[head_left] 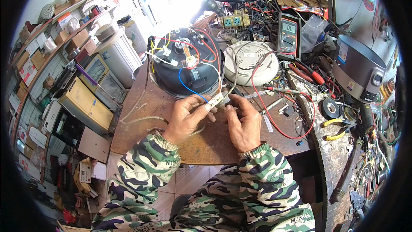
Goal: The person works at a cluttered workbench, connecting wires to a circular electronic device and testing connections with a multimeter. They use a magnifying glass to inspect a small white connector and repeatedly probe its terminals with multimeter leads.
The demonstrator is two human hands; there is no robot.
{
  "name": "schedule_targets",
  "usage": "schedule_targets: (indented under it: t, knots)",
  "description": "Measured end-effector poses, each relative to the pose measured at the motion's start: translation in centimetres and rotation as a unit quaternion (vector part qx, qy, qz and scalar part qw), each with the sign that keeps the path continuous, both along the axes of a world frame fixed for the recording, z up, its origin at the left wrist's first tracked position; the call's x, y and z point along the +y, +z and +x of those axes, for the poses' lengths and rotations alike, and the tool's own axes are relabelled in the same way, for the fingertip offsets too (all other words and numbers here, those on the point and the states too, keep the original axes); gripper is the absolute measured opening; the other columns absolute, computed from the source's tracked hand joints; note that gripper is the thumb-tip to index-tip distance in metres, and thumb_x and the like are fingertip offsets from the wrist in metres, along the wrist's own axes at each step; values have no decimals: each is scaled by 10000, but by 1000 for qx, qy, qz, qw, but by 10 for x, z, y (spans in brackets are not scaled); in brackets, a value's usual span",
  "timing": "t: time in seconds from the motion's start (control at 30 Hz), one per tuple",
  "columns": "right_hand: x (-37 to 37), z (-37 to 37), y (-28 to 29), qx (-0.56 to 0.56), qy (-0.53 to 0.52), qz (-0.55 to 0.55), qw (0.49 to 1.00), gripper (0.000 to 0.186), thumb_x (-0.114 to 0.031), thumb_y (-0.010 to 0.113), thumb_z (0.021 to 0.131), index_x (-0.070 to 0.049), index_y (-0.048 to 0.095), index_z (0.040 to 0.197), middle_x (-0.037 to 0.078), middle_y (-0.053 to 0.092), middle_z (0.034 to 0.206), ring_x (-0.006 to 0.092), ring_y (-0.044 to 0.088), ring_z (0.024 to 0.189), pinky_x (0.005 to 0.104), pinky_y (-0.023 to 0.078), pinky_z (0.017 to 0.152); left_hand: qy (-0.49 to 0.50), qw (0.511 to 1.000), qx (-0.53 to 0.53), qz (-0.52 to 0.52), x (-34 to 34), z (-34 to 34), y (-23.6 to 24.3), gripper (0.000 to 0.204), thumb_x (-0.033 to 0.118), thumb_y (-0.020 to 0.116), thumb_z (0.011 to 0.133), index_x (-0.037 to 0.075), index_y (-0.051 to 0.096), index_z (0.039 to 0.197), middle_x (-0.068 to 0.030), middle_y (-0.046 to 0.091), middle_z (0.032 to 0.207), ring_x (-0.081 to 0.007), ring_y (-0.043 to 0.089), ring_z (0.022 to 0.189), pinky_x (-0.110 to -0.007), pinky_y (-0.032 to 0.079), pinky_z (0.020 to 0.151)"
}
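Between my hands is a small white terminal block (216,100), gripped by the fingers and thumb of my left hand (185,119). A blue wire (187,87) and a pale wire run from it up to an upturned black appliance body (165,71) with red, yellow and white wires on it. My right hand (245,124) is closed beside the block, thumb and fingers pinching a grey cord (234,87) near the block's far end. The cord's tip is hidden by the fingers. Behind lies a round, vented, off-white base cover (252,74).
A multimeter (288,38) stands at the back right; its red test lead (274,127) loops over the wooden table (206,152). Black tape (330,108), yellow-handled pliers (334,137) and a grey cooker shell (356,71) are at right. Tangled cables (253,0) pile up behind.
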State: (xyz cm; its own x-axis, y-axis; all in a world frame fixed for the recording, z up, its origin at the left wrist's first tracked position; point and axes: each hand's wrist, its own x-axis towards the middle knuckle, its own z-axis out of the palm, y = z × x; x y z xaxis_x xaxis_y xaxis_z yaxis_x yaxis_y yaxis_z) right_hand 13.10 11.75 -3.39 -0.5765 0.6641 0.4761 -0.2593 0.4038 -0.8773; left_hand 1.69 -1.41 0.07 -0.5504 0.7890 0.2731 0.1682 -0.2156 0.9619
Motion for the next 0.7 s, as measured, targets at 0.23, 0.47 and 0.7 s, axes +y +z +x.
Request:
schedule_targets:
  t: [0.23, 0.47, 0.7]
  knots:
    - [5, -1, -4, 31, 125, -93, 987, 285, -74, 562, 963, 52, 619, 1212, 84, 672, 854, 114, 605, 702, 283, 503, 652, -35, 998, -44, -11, -8, -2, 4, 251, 83, 541, 1005, -70, 590, 1197, -140, 678, 1034, -170, 659, 860, -291, 556, 752]
    - [2, 2, 4, 42, 158, -123, 979, 282, -47, 538, 975, 70, 610, 1221, 61, 670, 900, 91, 605, 735, 257, 509, 659, -42, 998, -51, 2, -7, -3, 2, 254, 82, 515, 1013, -81, 588, 1194, -141, 671, 1053, -163, 655, 883, -290, 562, 770]
    - [6, -1, -3, 40, 163, -102, 981, 310, -56, 561, 980, 95, 589, 1250, 109, 693, 978, 124, 627, 746, 262, 529, 665, -26, 1000, 1, 5, -5, -5, 1, 314, 189, 528, 1017, -24, 612, 1232, -95, 693, 987, -123, 668, 774, -177, 410, 568]
